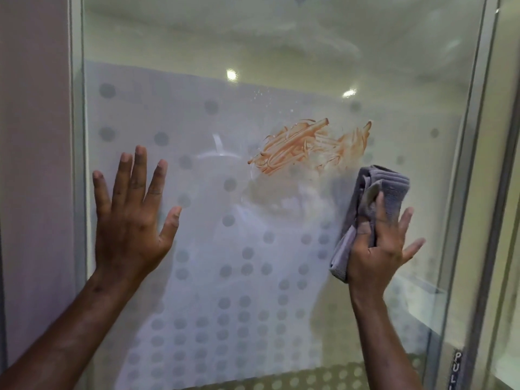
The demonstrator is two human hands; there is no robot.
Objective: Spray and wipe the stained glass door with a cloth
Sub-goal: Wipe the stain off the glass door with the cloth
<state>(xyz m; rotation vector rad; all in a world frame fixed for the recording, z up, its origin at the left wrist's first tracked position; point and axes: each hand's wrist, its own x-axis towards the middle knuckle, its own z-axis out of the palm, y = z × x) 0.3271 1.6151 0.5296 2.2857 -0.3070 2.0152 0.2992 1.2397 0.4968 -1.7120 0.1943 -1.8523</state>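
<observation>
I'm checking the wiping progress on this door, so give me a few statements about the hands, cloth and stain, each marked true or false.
1. The left hand lies flat and open on the glass door. True.
2. The right hand holds a spray bottle. False: it presses a grey cloth to the glass.
3. The orange stain is wiped away. False: it still streaks the glass above the cloth.
4. Grey dots pattern the glass. True.

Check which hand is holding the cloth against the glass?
The right hand presses the grey cloth to the glass door, below the orange stain. The left hand lies flat and bare.
</observation>
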